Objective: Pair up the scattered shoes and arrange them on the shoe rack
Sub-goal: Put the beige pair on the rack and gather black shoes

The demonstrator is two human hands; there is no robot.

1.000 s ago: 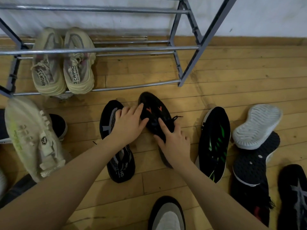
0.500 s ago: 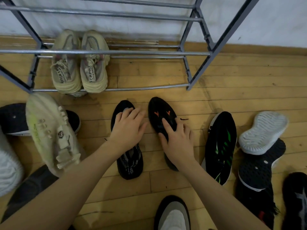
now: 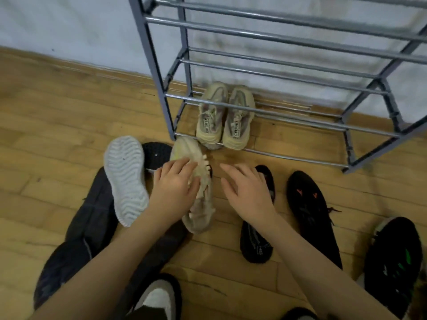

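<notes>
Wooden floor, centre frame: left hand lying on cream lug-soled sneaker, fingers loosely spread; right hand hovering above black knit shoe, fingers straight.

Right beige shoe tongue tag: lettering resembling "CAPAD", blurred.
Left beige shoe tongue tag: text present, too blurred to be read.
Near black knit shoe: pale lettering, illegible.
</notes>
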